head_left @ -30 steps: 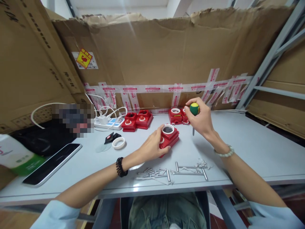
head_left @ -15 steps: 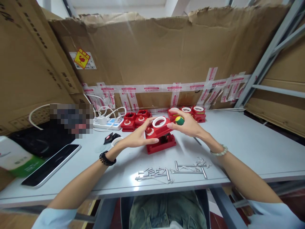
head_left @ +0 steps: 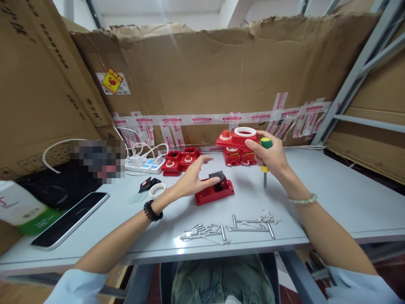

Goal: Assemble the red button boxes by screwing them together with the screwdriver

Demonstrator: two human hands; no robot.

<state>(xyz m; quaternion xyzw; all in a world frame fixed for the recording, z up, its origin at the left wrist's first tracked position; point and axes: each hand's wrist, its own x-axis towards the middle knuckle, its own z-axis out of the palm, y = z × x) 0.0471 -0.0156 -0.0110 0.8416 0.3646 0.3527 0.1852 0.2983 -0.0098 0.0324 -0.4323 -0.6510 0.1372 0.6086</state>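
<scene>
My right hand [head_left: 271,154] holds a red housing cover [head_left: 232,141] up in the air, with a white ring [head_left: 245,131] and a red dome on its top. A screwdriver [head_left: 265,145] with a green and yellow handle is also tucked in that hand, its tip pointing down. On the table in the middle lies a red base [head_left: 210,195] with a black part [head_left: 217,176] standing on it. My left hand [head_left: 196,179] is spread out beside the base, thumb reaching over to the black part; whether it touches cannot be made out.
Several red housings [head_left: 171,164] stand along the back, more [head_left: 232,157] behind my right hand. Loose screws [head_left: 205,228] and metal T-shaped bars [head_left: 251,228] lie near the front edge. A white ring [head_left: 157,191], black pieces [head_left: 148,184], a phone [head_left: 71,219] and a power strip [head_left: 145,164] are left.
My right hand has lifted the red cover off the base, up and to the right, with the screwdriver. My left hand has let go of the cover and stayed by the base.
</scene>
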